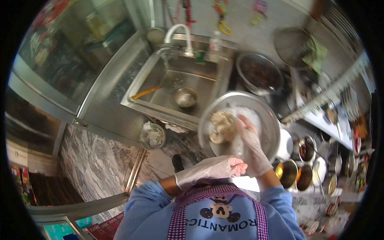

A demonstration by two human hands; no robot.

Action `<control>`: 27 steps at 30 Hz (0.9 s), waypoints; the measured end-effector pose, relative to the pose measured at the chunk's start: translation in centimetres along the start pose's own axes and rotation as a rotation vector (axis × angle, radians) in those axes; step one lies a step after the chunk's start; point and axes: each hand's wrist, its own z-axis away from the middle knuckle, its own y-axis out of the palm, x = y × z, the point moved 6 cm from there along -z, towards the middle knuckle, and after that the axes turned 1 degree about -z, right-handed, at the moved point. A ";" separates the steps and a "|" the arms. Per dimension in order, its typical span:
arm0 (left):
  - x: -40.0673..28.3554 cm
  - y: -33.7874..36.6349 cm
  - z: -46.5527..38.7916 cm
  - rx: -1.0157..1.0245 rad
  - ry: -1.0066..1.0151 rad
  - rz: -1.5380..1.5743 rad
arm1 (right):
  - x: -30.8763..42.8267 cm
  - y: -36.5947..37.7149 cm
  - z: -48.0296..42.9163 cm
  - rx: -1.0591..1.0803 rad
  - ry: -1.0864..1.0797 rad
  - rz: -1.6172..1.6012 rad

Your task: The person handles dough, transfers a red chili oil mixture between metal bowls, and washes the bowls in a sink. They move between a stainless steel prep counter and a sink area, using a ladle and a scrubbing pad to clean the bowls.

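Note:
A large round metal basin (207, 120) stands before me, with white powder (250, 115) spread inside and a lumpy, pale coated mass (222, 127) on its left side. My right hand (252, 144), in a clear plastic glove, is inside the basin just right of the mass, fingers extended and somewhat blurred. My left hand (237, 166), gloved too, hovers at the basin's near rim with its fingers curled. Whether anything lies within the curled fingers is hidden.
Left of the basin is a steel sink (159, 102) with a running white faucet (180, 28) and a small metal bowl (186, 97). A pot of dark contents (259, 72) stands behind. Several seasoning containers (286, 174) are at right; a waste bin (152, 136) is below the sink.

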 end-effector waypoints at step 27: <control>21.6 -42.8 12.0 -0.861 -0.372 0.485 | 31.4 40.2 -42.1 0.140 -0.640 0.581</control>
